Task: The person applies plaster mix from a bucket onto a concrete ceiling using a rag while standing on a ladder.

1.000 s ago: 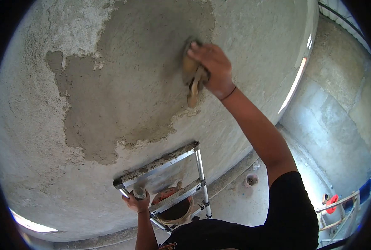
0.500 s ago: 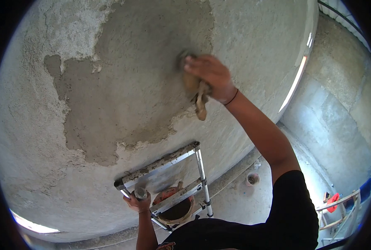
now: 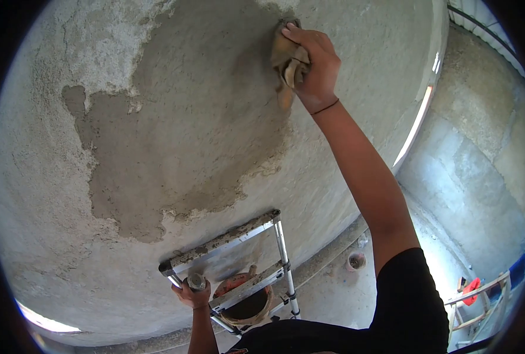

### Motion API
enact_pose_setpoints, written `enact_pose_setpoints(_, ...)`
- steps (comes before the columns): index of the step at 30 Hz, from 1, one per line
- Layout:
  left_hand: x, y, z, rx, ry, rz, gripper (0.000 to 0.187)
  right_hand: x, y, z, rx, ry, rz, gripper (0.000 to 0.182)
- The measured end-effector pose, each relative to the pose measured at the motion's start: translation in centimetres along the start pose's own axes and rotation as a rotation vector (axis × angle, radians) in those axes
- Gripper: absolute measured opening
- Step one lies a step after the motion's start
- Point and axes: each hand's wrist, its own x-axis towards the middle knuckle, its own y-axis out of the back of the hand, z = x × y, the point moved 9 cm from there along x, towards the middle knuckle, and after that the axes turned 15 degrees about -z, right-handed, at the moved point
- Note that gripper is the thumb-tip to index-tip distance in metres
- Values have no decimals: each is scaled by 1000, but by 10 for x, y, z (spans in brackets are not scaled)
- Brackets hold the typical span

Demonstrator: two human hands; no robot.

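While the left hand (image 3: 193, 293) clamps the ladder (image 3: 227, 242) at lower centre, apparently for balance, the right hand (image 3: 313, 65) grips a sponge (image 3: 285, 59) pressed flat against wet plaster (image 3: 192, 118) at upper centre.

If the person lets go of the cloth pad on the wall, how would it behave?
The cloth pad is probably floppy: a loose end droops below the right hand. It looks caked with mortar, so likely heavy for its size. It would probably drop from the wet plaster, not roll.
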Motion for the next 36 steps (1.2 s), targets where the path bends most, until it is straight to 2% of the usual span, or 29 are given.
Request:
enact_pose_setpoints(2,-1,-1,-2,8,15,15,47,-1,-2,-1,15,-82,47,53)
enact_pose_setpoints(4,-1,1,0,22,2,21,46,-10,-21,-36,86,108,-134,53)
enact_pose_setpoints(5,-1,2,1,33,-16,32,46,-16,-29,-49,119,144,-235,51)
enact_pose_setpoints(6,-3,3,1,35,-15,33,46,-18,-30,-46,121,144,-234,51)
enact_pose_setpoints(9,0,0,-2,30,16,-4,46,-13,-19,-21,81,228,-206,49)
enact_pose_setpoints(11,-1,0,-1,13,-1,12,45,-1,12,25,97,-33,35,47)
enact_pose_setpoints(14,-2,-1,-2,2,-47,32,45,-2,8,9,32,-3,22,47)
enact_pose_setpoints(16,-1,0,-1,11,-25,31,45,-14,3,-11,35,43,-24,50)
enact_pose_setpoints(18,-2,0,-2,23,-2,31,44,-21,-15,-33,47,129,-252,35)
enact_pose_setpoints(19,-1,-1,-1,15,-8,28,44,-20,-13,-25,27,170,-258,35)
enact_pose_setpoints(20,-1,0,-2,10,-14,22,44,-15,-10,-15,28,167,-257,35)
enact_pose_setpoints(23,0,6,5,5,-48,56,44,-1,13,32,184,-153,-1,32)
enact_pose_setpoints(27,0,2,-1,-39,8,7,44,-12,3,-2,97,-107,15,32)
enact_pose_setpoints(29,0,1,0,6,-1,9,44,-22,-15,-25,69,48,-127,31)
enact_pose_setpoints(32,-2,-1,-2,19,-19,11,43,-16,-6,-10,50,108,-143,27)
enact_pose_setpoints(33,-2,1,-1,20,-35,25,43,-13,-9,-13,68,93,-151,27)
enact_pose_setpoints(35,-3,2,-5,16,-5,3,44,-9,5,2,129,-97,13,23)
enact_pose_setpoints(36,-1,-2,-5,-4,13,-7,44,-16,1,-3,123,-99,6,23)
